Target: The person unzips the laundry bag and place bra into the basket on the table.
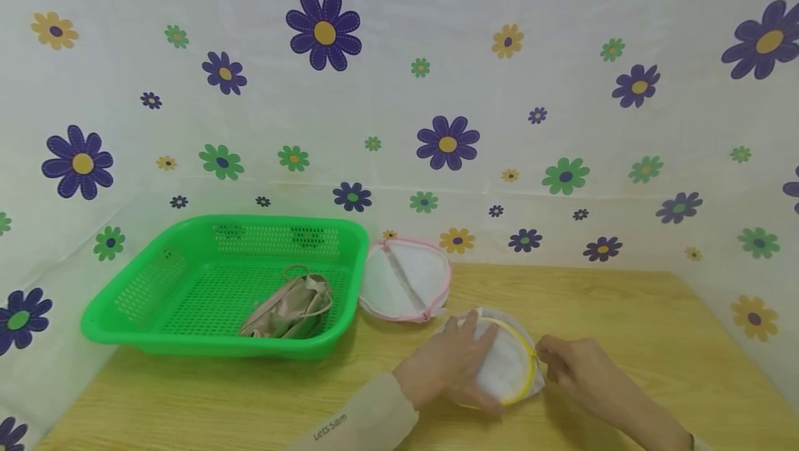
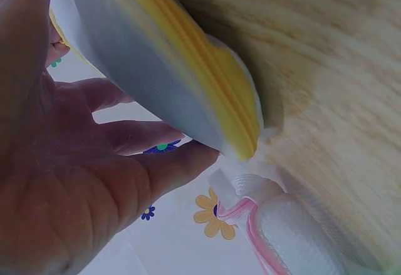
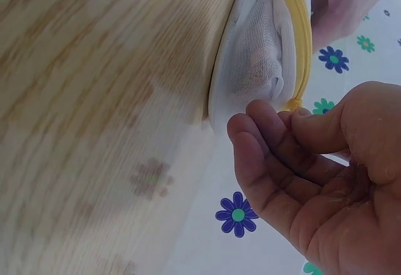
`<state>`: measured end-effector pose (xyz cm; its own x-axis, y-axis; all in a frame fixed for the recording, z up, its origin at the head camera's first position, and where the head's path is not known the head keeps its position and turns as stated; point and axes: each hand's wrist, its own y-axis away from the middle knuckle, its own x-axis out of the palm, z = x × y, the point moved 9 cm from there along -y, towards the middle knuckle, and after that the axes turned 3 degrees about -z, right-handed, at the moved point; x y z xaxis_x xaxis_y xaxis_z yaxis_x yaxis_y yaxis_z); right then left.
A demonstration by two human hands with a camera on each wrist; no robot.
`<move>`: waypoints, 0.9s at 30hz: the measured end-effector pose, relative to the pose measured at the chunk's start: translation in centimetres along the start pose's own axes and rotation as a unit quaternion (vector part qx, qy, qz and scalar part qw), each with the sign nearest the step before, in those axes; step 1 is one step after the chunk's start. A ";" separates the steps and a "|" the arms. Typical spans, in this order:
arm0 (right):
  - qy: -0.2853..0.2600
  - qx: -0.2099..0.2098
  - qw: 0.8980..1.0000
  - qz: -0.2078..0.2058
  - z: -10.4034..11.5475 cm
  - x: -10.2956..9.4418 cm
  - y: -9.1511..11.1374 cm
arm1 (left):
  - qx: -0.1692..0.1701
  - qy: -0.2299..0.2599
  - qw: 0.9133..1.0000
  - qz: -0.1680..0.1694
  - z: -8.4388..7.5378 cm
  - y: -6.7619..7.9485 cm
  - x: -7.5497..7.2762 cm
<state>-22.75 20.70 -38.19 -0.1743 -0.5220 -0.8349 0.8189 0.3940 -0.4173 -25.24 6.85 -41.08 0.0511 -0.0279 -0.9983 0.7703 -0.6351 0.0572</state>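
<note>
A round white mesh laundry bag point(image 1: 507, 366) with a yellow zipper point(image 1: 532, 372) lies on the wooden table. Across its left side my left hand point(image 1: 448, 361) is spread; in the left wrist view its fingers point(image 2: 182, 165) touch the mesh without curling round it. At the bag's right edge, my right hand point(image 1: 580, 366) pinches the yellow zipper pull point(image 3: 294, 103) between thumb and finger. Most of the pull is hidden by the fingertips. Behind the left hand sits a second round white mesh bag point(image 1: 377, 284) with pink trim, apart from the first.
A green plastic basket point(image 1: 250, 347) stands at the left, with a beige fabric pouch-like item point(image 1: 281, 309) inside. The wooden table point(image 1: 599, 305) runs back to a flower-printed white sheet point(image 1: 387, 104), which also rises along both sides.
</note>
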 end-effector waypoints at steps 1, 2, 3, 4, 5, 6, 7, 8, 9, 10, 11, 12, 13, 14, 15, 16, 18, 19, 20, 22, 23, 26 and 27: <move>0.000 0.000 1.000 0.000 0.0 0.0 0.0 | 0.000 0.000 1.000 -0.001 0.0 0.0 0.0; 0.000 0.000 1.000 0.001 0.0 0.0 0.0 | 0.001 0.000 1.000 -0.001 0.0 0.0 -0.1; 0.000 -0.003 1.000 0.000 0.0 0.0 0.1 | 0.002 0.000 1.000 -0.002 -0.1 0.0 -0.1; 0.001 -0.005 1.000 -0.002 0.1 0.0 0.1 | 0.003 0.004 1.000 -0.003 -0.1 0.0 -0.1; 0.001 -0.005 1.000 -0.002 0.1 0.0 0.1 | 0.003 0.007 1.000 -0.005 -0.1 0.0 -0.2; 0.000 -0.006 1.000 -0.002 0.2 0.0 0.1 | 0.003 0.011 1.000 -0.007 -0.1 0.0 -0.2; -0.001 -0.004 1.000 -0.001 0.1 0.0 0.1 | 0.003 0.013 1.000 -0.010 -0.1 0.0 -0.2; -0.001 -0.003 1.000 -0.001 0.1 0.0 0.1 | 0.002 0.018 1.000 -0.013 -0.1 0.0 -0.2; -0.002 0.000 1.000 0.001 0.1 0.1 0.1 | 0.000 0.023 1.000 -0.014 0.0 0.0 -0.2; -0.002 0.003 1.000 0.003 0.0 0.1 0.1 | 0.000 0.027 1.000 -0.016 0.0 0.0 -0.3; -0.004 0.005 1.000 0.005 -0.1 0.1 0.1 | -0.002 0.029 0.999 -0.017 0.0 0.0 -0.3; -0.003 0.005 1.000 0.004 -0.1 0.1 0.1 | -0.003 0.033 0.999 -0.017 0.0 0.0 -0.3; -0.004 0.006 1.000 0.004 -0.1 0.2 0.2 | -0.003 0.034 0.999 -0.016 0.0 0.0 -0.3; -0.004 0.003 1.000 0.004 -0.1 0.2 0.2 | -0.003 0.036 0.999 -0.015 0.0 0.0 -0.4; -0.004 0.004 1.000 0.006 -0.2 0.2 0.3 | -0.002 0.036 0.999 -0.013 0.0 0.0 -0.4; -0.003 0.003 1.000 0.006 -0.2 0.3 0.3 | -0.002 0.037 0.999 -0.012 0.0 0.0 -0.4; -0.004 0.005 1.000 0.012 -0.2 0.3 0.4 | -0.002 0.038 0.999 -0.009 -0.1 0.1 -0.5; -0.006 0.008 1.000 0.016 -0.2 0.4 0.5 | -0.003 0.040 0.999 -0.006 -0.1 0.1 -0.5; -0.006 0.011 1.000 0.019 -0.2 0.4 0.5 | -0.004 0.041 0.999 -0.005 -0.1 0.1 -0.5; -0.009 0.012 1.000 0.021 -0.2 0.4 0.5 | -0.009 0.045 0.999 -0.002 0.0 0.0 -0.5; -0.011 0.011 1.000 0.020 -0.2 0.3 0.5 | -0.011 0.046 0.999 -0.001 0.0 0.0 -0.5; -0.013 0.009 1.000 0.015 -0.1 0.3 0.5 | -0.015 0.044 0.999 0.000 0.1 0.0 -0.4; -0.015 0.011 1.000 0.016 -0.1 0.3 0.5 | -0.015 0.045 0.999 0.001 0.1 0.0 -0.3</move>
<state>-22.44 20.83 -38.72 -0.1313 -0.5321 -0.8365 0.8360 0.3941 -0.3819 -25.32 6.77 -40.75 0.1072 0.0411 -0.9934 0.7893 -0.6111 0.0599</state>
